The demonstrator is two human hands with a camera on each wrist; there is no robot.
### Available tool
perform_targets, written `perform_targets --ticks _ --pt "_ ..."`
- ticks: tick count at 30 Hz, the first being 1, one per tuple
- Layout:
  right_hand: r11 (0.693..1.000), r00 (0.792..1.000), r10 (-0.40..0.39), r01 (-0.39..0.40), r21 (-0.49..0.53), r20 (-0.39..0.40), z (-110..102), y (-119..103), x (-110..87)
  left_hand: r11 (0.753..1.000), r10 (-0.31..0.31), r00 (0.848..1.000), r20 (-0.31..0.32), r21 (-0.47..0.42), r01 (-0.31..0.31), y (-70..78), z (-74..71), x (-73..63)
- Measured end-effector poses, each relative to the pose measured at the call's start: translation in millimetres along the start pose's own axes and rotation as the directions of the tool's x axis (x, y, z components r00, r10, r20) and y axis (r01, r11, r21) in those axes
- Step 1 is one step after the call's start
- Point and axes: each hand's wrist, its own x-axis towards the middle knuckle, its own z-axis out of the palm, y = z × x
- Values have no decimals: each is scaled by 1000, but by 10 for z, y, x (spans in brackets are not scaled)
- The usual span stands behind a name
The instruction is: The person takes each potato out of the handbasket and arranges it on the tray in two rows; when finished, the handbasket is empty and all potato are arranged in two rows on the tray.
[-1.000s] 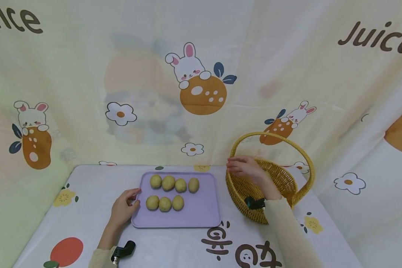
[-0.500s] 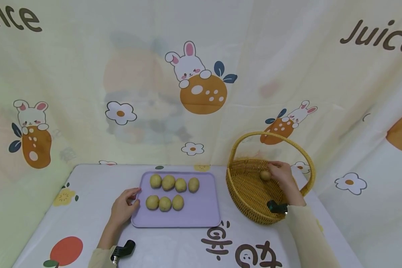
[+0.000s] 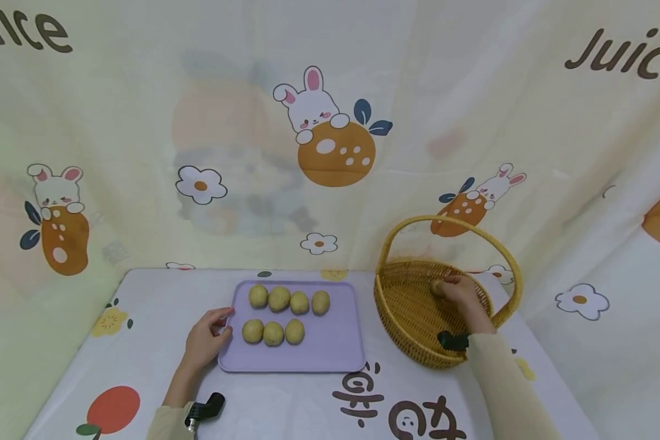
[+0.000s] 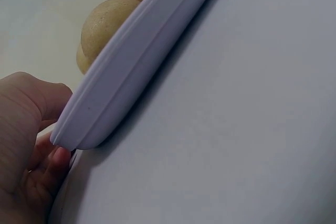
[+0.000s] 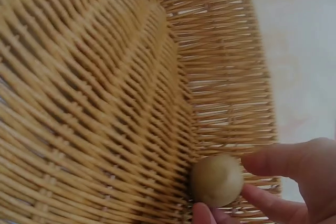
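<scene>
My right hand (image 3: pixel 462 290) reaches into a wicker basket (image 3: pixel 398 318) and holds a small potato (image 5: pixel 216 180) between thumb and fingers. In the right wrist view the potato sits low against the woven floor, close to the side wall. My left hand (image 3: pixel 205 339) is at the left edge of a lilac tray (image 3: pixel 330 345). Its thumb and fingers grip the rim at the corner, the fingertips low beside the tray's underside in the left wrist view. On the tray lie a back row of several potatoes (image 3: pixel 278 299) and a front row of three potatoes (image 3: pixel 273 333).
The basket's tall arched handle (image 3: pixel 445 220) rises over the right forearm. A white patterned cloth (image 3: pixel 286 406) covers the table, and a printed curtain (image 3: pixel 242 122) hangs behind it. Small black cameras (image 3: pixel 206 408) are strapped to both wrists.
My right hand has moved from above the basket's left side to its right inside, then lowered with the potato. My left hand and the tray stay in place.
</scene>
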Motion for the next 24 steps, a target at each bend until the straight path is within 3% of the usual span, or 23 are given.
perform_targets --ticks 9,17,24 --pt "996 996 11 -3 95 -88 50 110 44 1000 -3 1000 11 10 3 9 -1 6" --pt "999 998 -33 32 -22 -59 31 91 -5 1000 3 1000 -3 2 -3 -29 20 17" --pt "995 995 -99 99 -6 13 25 -186 -226 1000 10 1000 7 -6 -10 -29 9 20"
